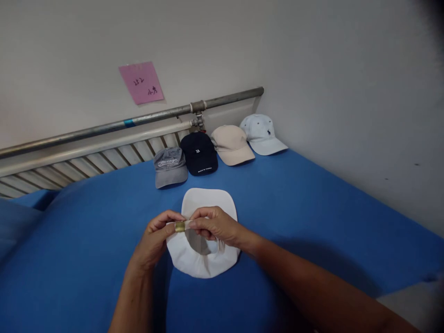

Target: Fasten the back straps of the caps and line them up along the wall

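Left hand (154, 238): thumb and forefinger drawn together, pinching the strap (188, 225) at the left edge of the buckle (180, 226) (brass-coloured, flat). Right hand (218, 226): thumb and forefinger closed on the same strap, just right of the buckle; other fingers curled beneath.

White cap (204, 267): one, between the two hands, in the near middle of the scene; peak to the far side, crown to the near side, opening showing under the right fingers. Whether it rests its full weight on the blue cover (114, 240) cannot be told.

Farther off, four caps in a slanting row, left to right: grey cap (170, 166), white lettering; black cap (199, 155), small white mark; beige cap (233, 144), plain; pale blue cap (261, 134), dark emblem, farthest.

Behind: radiator (93, 162), at left; metal pipe (159, 114) above it; pink note (141, 83), handwritten, on the wall (208, 46).
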